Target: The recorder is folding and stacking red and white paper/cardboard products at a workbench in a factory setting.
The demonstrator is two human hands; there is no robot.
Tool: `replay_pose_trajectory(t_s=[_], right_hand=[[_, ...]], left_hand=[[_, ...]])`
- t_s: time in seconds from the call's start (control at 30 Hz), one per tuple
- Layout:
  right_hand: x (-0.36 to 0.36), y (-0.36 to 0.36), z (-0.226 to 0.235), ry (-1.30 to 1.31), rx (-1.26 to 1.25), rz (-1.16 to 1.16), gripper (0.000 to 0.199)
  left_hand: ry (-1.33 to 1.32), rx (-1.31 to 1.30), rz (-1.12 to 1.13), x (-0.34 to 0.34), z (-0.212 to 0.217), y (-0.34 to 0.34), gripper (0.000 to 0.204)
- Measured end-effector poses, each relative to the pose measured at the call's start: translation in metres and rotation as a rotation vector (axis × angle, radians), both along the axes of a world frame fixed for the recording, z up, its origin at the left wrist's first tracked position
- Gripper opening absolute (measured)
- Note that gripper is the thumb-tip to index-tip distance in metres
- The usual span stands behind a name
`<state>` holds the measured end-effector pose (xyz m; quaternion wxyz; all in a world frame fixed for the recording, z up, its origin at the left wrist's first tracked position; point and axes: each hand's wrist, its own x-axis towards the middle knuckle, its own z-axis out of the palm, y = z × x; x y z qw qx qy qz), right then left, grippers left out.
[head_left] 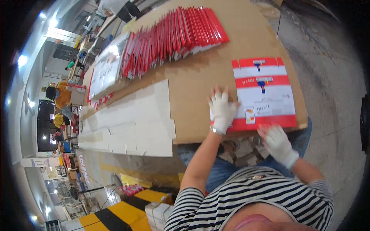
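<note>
two gloved hands at one flat carton blank

first, left hand [223,111]: spread palm-down in a white glove, fingers apart, lying over the left edge of a red-and-white printed carton blank [266,96]. across from that, right hand [278,142]: fingertips at the near red border, slightly curled; cannot tell whether pinching or merely resting. under and between both, the blank: laid flat on a brown cardboard table cover [200,73], close to the near right corner.

could slip over the near edge, being so close to it, if tugged by the right hand without enough weight from the left palm. might also crease crookedly if pressed unevenly along the border.

farther left, white cardboard strips [127,123], slit in places. beyond those, a row of red folded cartons [173,42], leaning on edge; liable to topple if bumped. beside that, a white-topped stack [110,63].
</note>
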<state>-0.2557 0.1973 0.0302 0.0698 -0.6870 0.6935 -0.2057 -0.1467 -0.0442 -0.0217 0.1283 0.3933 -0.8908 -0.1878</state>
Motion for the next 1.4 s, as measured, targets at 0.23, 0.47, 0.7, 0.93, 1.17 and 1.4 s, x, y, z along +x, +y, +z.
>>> replay_pose_trajectory(t_s=[0.23,0.47,0.7,0.93,1.17,1.4], right_hand=[[0.031,0.043,-0.005,-1.691,0.166,-0.75,0.037],[-0.17,0.0,0.007,-0.735,0.197,-0.796,0.033],[-0.386,-0.208,-0.036,-0.609,0.064,-0.508,0.052],[-0.273,-0.452,-0.079,-1.021,-0.104,-0.268,0.031],[-0.088,-0.296,-0.038,-0.325,-0.337,0.116,0.046],[0.069,-0.148,0.018,-0.011,-0.376,0.649,0.029]], left_hand=[[0.398,0.701,-0.256,0.016,0.016,0.142,0.065],[0.475,0.506,-0.334,0.051,0.048,0.07,0.054],[-0.27,-0.152,0.166,0.215,0.051,-0.027,0.098],[-0.6,0.044,0.414,0.295,0.04,-0.01,0.097],[-0.435,-0.338,0.469,0.275,0.076,0.005,0.038],[0.223,-0.322,-0.213,0.17,0.073,0.085,0.042]])
